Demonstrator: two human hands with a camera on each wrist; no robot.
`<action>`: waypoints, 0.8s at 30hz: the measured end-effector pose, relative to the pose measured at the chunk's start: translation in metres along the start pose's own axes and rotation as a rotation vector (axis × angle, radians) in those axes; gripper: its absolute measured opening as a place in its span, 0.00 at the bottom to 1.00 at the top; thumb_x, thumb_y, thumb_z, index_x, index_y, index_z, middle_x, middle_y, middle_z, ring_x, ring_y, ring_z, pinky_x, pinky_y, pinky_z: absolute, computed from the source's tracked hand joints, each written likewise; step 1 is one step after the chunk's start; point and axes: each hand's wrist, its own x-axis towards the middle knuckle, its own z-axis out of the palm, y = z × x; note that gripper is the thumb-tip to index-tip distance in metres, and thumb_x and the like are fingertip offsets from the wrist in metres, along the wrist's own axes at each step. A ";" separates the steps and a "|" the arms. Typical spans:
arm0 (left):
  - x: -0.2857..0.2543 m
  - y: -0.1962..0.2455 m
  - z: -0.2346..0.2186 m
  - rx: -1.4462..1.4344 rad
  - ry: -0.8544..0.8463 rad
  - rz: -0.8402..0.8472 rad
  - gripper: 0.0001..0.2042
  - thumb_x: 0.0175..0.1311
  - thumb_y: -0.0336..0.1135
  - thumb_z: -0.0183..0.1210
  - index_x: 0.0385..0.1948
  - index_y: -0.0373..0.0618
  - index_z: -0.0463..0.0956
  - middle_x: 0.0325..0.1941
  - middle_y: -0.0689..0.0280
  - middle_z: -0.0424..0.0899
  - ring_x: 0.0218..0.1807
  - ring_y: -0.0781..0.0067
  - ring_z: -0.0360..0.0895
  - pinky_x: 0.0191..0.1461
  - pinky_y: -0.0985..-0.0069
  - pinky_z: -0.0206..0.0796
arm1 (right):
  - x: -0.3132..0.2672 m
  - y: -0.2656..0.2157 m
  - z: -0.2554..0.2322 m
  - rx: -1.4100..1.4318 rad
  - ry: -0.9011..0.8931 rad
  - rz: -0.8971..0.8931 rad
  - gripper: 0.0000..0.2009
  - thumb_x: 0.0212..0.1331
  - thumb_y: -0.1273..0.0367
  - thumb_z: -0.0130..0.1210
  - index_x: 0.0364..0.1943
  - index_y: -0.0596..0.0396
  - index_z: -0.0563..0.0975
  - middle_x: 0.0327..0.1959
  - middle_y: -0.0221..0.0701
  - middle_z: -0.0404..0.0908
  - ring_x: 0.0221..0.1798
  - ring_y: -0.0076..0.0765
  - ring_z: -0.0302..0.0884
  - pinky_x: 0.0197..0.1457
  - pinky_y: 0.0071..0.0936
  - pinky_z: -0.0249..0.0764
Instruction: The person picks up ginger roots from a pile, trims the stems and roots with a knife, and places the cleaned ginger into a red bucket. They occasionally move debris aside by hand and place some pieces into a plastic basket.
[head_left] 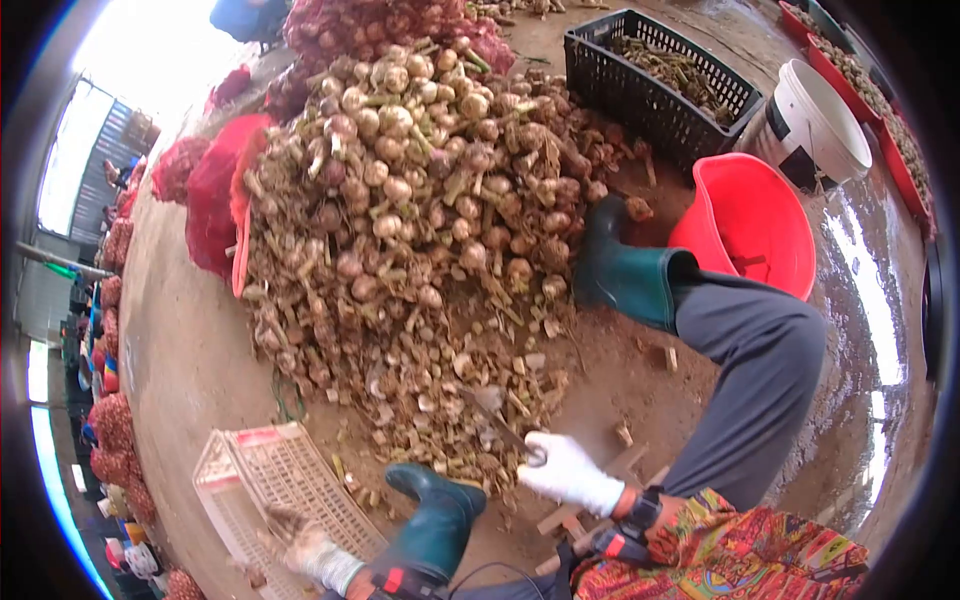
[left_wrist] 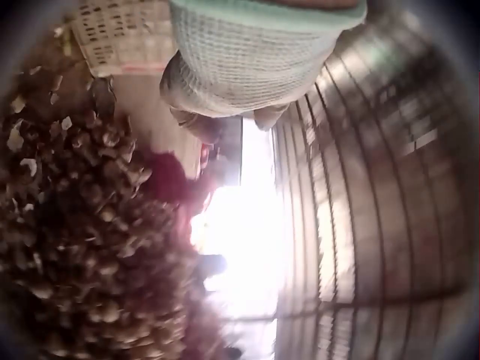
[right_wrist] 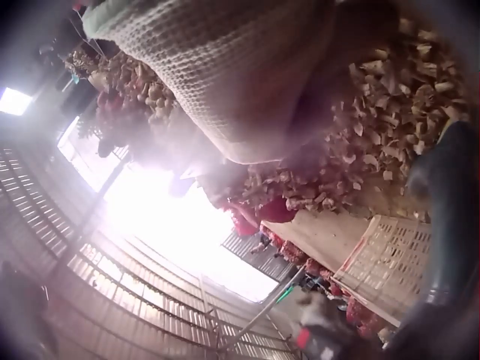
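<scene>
In the head view, the white-gloved right hand (head_left: 570,472) grips a tool with a long thin blade (head_left: 500,420), pointing at the peelings beside a large heap of garlic bulbs (head_left: 400,200). The gloved left hand (head_left: 312,552), its fingertips stained brown, is over a beige plastic crate (head_left: 290,470), fingers loosely extended and nothing visibly held. The left wrist view shows the left glove (left_wrist: 240,64) with fingertips partly visible. In the right wrist view, the back of the right glove (right_wrist: 225,82) hides its fingers and the tool.
Green boots (head_left: 440,520) stand on either side of the peelings. Beyond the right knee are a red tub (head_left: 755,225), a white bucket (head_left: 825,120) and a black crate (head_left: 650,75) of stalks. Red mesh sacks (head_left: 215,200) lie left of the heap. Wooden pieces (head_left: 625,465) lie near the right hand.
</scene>
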 end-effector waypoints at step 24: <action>-0.003 -0.260 -0.056 0.378 -0.364 -0.812 0.24 0.58 0.27 0.61 0.57 0.41 0.66 0.49 0.65 0.79 0.45 0.67 0.77 0.46 0.73 0.72 | 0.022 0.025 -0.017 0.153 0.074 0.230 0.14 0.50 0.60 0.57 0.31 0.58 0.73 0.19 0.42 0.72 0.22 0.41 0.72 0.31 0.35 0.70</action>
